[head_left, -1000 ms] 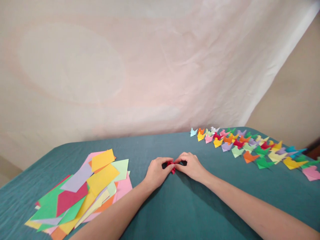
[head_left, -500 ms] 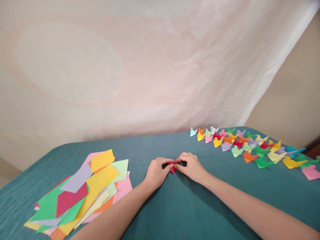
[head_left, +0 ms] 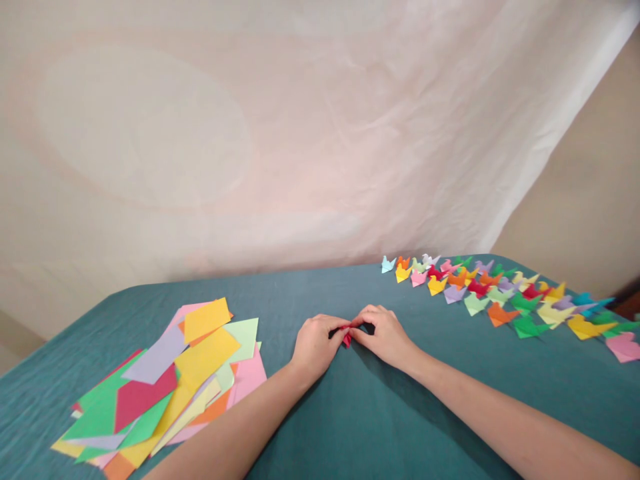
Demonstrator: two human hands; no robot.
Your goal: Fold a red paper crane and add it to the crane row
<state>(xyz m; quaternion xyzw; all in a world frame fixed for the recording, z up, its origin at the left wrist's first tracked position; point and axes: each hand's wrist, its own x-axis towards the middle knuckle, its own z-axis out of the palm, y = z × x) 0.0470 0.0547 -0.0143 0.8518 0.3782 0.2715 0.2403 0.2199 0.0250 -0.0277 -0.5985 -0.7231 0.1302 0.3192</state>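
A small folded piece of red paper (head_left: 347, 335) sits between my two hands in the middle of the teal tablecloth (head_left: 360, 413). My left hand (head_left: 315, 345) pinches its left side with closed fingers. My right hand (head_left: 383, 335) pinches its right side, fingers curled together. Most of the red paper is hidden by my fingertips. Both wrists rest on the cloth.
A loose pile of flat coloured paper sheets (head_left: 160, 383) lies at the left. Several folded paper birds (head_left: 500, 293) in many colours stand in rows at the right, running to the table's right edge. A pale wrinkled sheet (head_left: 280, 133) hangs behind the table.
My fingertips have closed slightly more over the red paper, so less of it shows. The hands stay in the same place.
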